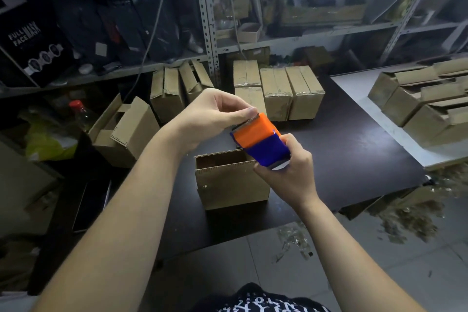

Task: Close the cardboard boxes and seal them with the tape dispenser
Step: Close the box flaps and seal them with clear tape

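So far, taped boxes (291, 91) line the table's (354, 147) back edge; above an unsealed box (228, 182) near its front, the right hand (288, 172) grips the tape dispenser (260, 142), the left hand (215, 114) pinching its toothed edge.

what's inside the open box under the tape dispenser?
Only inner cardboard walls and shadow show in the box. Its floor is hidden; the tape dispenser and right hand cover its right corner.

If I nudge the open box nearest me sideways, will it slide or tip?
The box probably slides rather than tips: it sits flat on the smooth dark table. It looks like thin corrugated card, so likely light. With the top unsealed, its walls may flex if squeezed.
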